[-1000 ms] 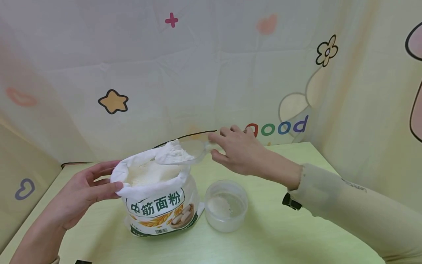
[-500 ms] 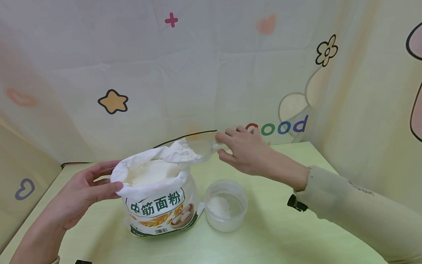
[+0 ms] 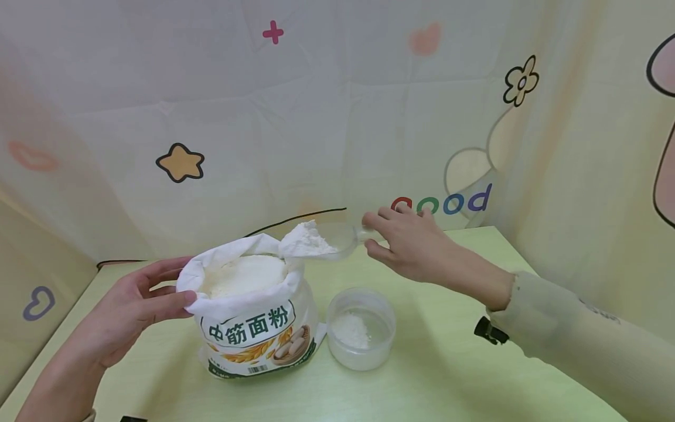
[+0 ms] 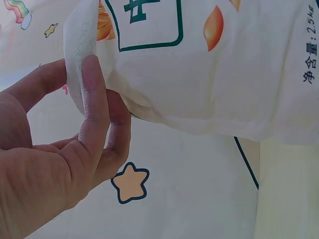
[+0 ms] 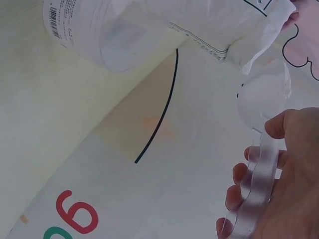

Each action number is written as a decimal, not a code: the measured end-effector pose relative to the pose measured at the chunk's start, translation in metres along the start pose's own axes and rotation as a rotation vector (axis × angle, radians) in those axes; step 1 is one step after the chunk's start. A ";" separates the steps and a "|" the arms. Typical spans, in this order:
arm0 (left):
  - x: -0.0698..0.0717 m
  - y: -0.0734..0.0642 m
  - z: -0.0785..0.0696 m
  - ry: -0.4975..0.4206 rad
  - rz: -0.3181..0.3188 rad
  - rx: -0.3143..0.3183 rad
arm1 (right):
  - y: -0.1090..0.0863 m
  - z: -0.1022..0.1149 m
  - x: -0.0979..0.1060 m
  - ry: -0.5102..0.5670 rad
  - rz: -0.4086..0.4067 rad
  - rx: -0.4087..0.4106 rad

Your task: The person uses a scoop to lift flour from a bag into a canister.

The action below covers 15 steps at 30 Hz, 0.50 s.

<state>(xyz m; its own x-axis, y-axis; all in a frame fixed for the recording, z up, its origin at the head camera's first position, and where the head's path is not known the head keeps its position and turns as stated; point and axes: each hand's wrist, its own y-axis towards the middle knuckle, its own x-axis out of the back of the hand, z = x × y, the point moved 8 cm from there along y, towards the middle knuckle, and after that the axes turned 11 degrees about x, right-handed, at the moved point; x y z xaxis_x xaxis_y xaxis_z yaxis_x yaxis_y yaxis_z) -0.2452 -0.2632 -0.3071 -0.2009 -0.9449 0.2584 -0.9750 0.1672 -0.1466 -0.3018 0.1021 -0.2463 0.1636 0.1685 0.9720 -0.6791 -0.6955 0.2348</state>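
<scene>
A white flour bag (image 3: 253, 328) with green print stands with its rolled rim spread wide and flour (image 3: 248, 275) inside. My left hand (image 3: 139, 305) pinches the folded rim at the bag's left side; the left wrist view shows thumb and fingers on the fold (image 4: 82, 45). My right hand (image 3: 416, 246) grips the handle of a clear plastic scoop (image 3: 343, 240), its fingers curled round the wavy handle (image 5: 256, 184) in the right wrist view. Heaped flour (image 3: 306, 239) fills the scoop's front, which hangs over the bag's right rim. Right of the bag sits a clear round tub (image 3: 364, 351) holding some flour.
A pale green table (image 3: 448, 351) carries the bag and tub, which stand close side by side. Behind them hangs a cloth backdrop (image 3: 316, 117) with printed stars, hearts and letters. A black clip (image 3: 490, 331) shows at my right sleeve.
My right hand has moved to the right with the loaded scoop, from over the bag's mouth to its right rim. My left hand keeps its place on the bag.
</scene>
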 end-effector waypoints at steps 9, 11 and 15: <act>0.000 0.000 0.000 -0.011 0.007 -0.003 | -0.009 -0.005 0.000 0.025 -0.032 0.009; 0.000 0.000 0.000 -0.013 0.008 -0.004 | -0.010 -0.007 0.000 0.028 -0.039 0.008; 0.000 0.000 0.000 -0.014 0.008 -0.002 | -0.013 -0.012 -0.002 0.028 -0.040 -0.005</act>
<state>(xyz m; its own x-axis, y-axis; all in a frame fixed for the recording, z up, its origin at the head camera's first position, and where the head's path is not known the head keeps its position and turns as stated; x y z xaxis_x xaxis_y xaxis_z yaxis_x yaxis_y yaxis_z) -0.2451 -0.2632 -0.3072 -0.2073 -0.9473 0.2443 -0.9735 0.1752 -0.1467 -0.3021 0.1191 -0.2512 0.1701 0.2156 0.9616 -0.6762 -0.6842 0.2730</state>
